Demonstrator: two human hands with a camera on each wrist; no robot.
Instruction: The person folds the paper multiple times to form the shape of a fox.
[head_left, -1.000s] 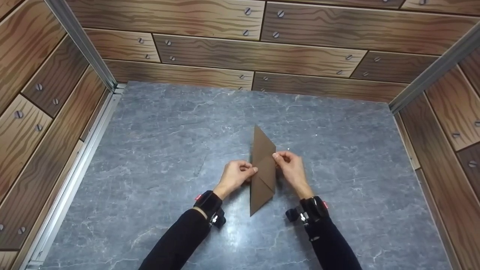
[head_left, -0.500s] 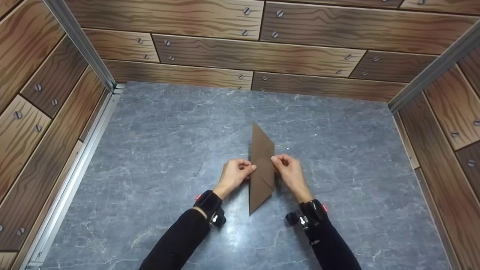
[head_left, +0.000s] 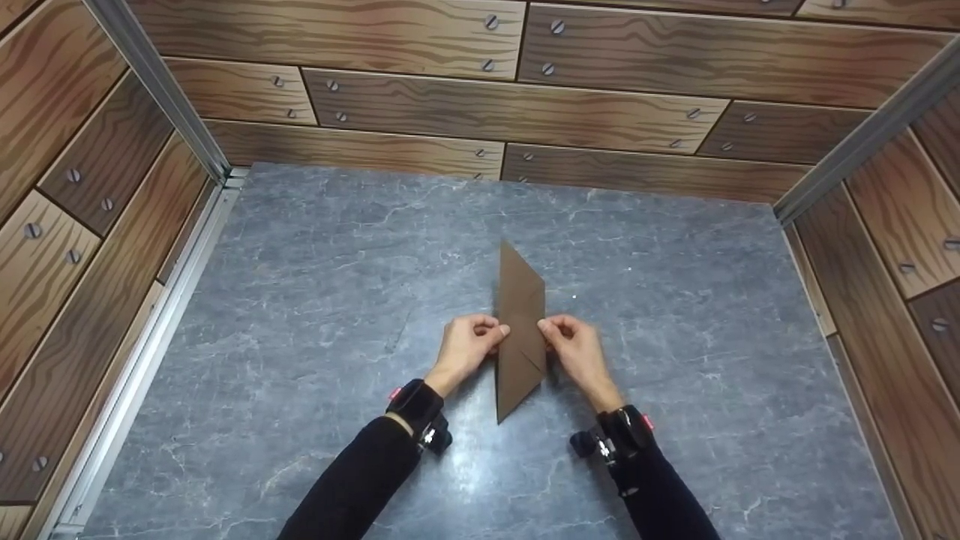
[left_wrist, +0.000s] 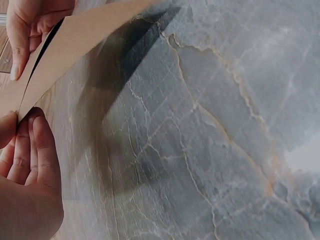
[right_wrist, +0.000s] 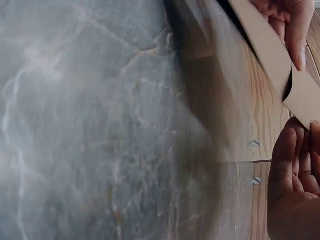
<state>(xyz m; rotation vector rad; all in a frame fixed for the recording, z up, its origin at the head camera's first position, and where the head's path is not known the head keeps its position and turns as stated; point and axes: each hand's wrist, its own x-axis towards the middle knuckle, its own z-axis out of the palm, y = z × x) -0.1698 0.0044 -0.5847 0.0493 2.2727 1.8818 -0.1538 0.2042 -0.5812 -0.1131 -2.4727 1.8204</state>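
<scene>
A folded sheet of brown paper [head_left: 523, 315], long and narrow with slanted ends, is held between the two hands in the head view. The left hand [head_left: 469, 346] pinches its left long edge between thumb and fingers. On the opposite edge, the right hand [head_left: 577, 349] pinches it at about the same height. Both wrist views show the paper [left_wrist: 75, 42] from below, raised off the surface, with a dark gap along its folded layers. In the right wrist view a flap of the paper [right_wrist: 270, 55] stands slightly apart from the layer beside it.
A grey marbled tabletop [head_left: 337, 270] lies beneath the hands, with the paper's shadow on it. Wood-patterned panels [head_left: 420, 97] with printed screws stand at the back and both sides. Metal rails [head_left: 161, 97] run along the corners.
The paper has shifted slightly left and away from the person. The right hand has slid a little down its right edge and left, now level with the left hand. Both still pinch it.
</scene>
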